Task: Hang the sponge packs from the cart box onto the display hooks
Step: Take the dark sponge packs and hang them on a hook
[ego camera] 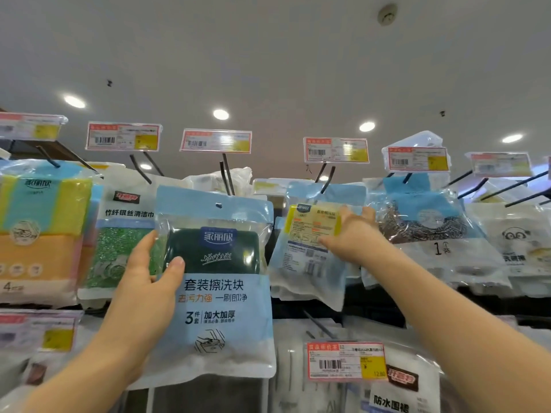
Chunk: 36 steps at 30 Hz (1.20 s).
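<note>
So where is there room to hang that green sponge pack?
The double hook just above the green sponge pack shows bare prongs. Left, the silver-thread cloth pack crowds it; right, the yellow sponge pack hangs close.

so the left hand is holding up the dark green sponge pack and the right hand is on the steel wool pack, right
Not quite. In the head view the left hand does hold up the dark green sponge pack, but the right hand is on the pack with the yellow label, hanging just left of the steel wool pack, not on the steel wool itself.
</note>
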### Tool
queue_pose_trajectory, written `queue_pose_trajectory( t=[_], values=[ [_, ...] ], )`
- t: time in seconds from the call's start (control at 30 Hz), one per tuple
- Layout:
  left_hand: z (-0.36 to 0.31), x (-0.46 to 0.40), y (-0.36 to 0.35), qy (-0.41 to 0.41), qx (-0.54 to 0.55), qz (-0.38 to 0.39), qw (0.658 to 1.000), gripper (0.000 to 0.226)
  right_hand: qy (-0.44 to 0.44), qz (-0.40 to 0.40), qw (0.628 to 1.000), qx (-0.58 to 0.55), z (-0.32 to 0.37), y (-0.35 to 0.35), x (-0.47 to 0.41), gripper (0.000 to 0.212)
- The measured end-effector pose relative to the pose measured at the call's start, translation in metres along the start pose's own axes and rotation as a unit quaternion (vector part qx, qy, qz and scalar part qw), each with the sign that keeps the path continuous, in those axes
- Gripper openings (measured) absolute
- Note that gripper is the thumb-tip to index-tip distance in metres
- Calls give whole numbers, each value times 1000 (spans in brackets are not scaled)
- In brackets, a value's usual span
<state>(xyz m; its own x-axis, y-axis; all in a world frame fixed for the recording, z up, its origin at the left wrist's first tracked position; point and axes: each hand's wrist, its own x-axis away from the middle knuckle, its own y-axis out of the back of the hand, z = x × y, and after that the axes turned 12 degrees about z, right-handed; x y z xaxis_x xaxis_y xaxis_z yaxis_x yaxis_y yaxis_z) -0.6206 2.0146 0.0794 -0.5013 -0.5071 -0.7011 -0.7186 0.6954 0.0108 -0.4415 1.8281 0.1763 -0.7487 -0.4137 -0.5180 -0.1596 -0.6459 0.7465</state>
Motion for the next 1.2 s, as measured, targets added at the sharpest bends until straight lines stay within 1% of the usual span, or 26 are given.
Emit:
queue_pose_trajectory(
  t=[0.07, 0.13, 0.2, 0.23, 0.27, 0.3, 0.37, 0.4, 0.43, 0.47, 0.5, 0.53, 0.57, 0.6, 0.63, 0.67, 0.73, 0.8, 0.9, 1.0, 1.07, 1.2],
  values=[
    [0, 1, -1, 1, 5, 0, 1000, 50, 29, -70, 991, 110, 3, -15, 1, 54],
    [-1, 1, -2, 0, 8, 7, 1000, 49, 69, -152, 964, 208, 3, -26, -1, 47],
    [-2, 1, -5, -5, 12, 14, 1000, 50, 111, -202, 937, 261, 2, -32, -4, 39],
    [-3, 1, -6, -7, 9, 18, 1000, 50, 129, -201, 930, 279, 0, -33, -6, 36],
    [-4, 1, -8, -7, 8, 22, 1000, 49, 138, -179, 930, 290, -1, -34, -9, 37],
    [-5, 0, -10, -6, 10, 26, 1000, 49, 135, -138, 937, 291, -2, -36, -12, 42],
    [-6, 0, -13, -4, 18, 36, 999, 48, 89, -21, 962, 257, -3, -35, -16, 52],
    [-7, 0, -16, -3, 22, 40, 999, 49, 70, 24, 973, 218, -1, -34, -16, 52],
    [-7, 0, -19, -3, 26, 44, 999, 50, 64, 47, 985, 153, 1, -31, -14, 47],
    [-8, 0, -22, -4, 30, 50, 998, 50, 71, 49, 994, 66, 4, -29, -11, 42],
    [-9, 0, -26, -4, 33, 54, 998, 50, 85, 40, 995, -31, 5, -25, -8, 40],
    [-10, 0, -31, -5, 38, 58, 998, 50, 100, 25, 985, -135, 5, -21, -4, 40],
    [-12, 0, -37, -9, 43, 62, 997, 51, 117, 13, 963, -242, 4, -17, 1, 39],
    [-14, -1, -42, -15, 48, 64, 997, 52, 138, 10, 932, -334, 2, -13, 8, 39],
    [-16, -2, -49, -20, 50, 66, 996, 54, 166, 12, 903, -397, -2, -10, 17, 39],
    [-18, -3, -56, -21, 52, 70, 996, 56, 200, 11, 890, -410, -6, -7, 25, 41],
    [-23, -8, -70, -20, 57, 86, 994, 58, 255, -1, 902, -350, -14, -4, 36, 48],
    [-30, -13, -86, -20, 50, 111, 992, 61, 270, 5, 916, -296, -19, 3, 39, 52],
    [-38, -23, -106, -40, -4, 130, 991, 65, 239, 20, 936, -258, -23, 18, 36, 51],
    [-47, -34, -122, -50, -34, 154, 986, 62, 195, 6, 954, -228, -25, 31, 28, 61],
    [-51, -43, -131, -49, -41, 164, 984, 59, 182, -9, 955, -233, -25, 39, 24, 66],
    [-59, -63, -143, -60, -31, 162, 984, 58, 163, -42, 957, -236, -22, 53, 14, 68]
  ],
)
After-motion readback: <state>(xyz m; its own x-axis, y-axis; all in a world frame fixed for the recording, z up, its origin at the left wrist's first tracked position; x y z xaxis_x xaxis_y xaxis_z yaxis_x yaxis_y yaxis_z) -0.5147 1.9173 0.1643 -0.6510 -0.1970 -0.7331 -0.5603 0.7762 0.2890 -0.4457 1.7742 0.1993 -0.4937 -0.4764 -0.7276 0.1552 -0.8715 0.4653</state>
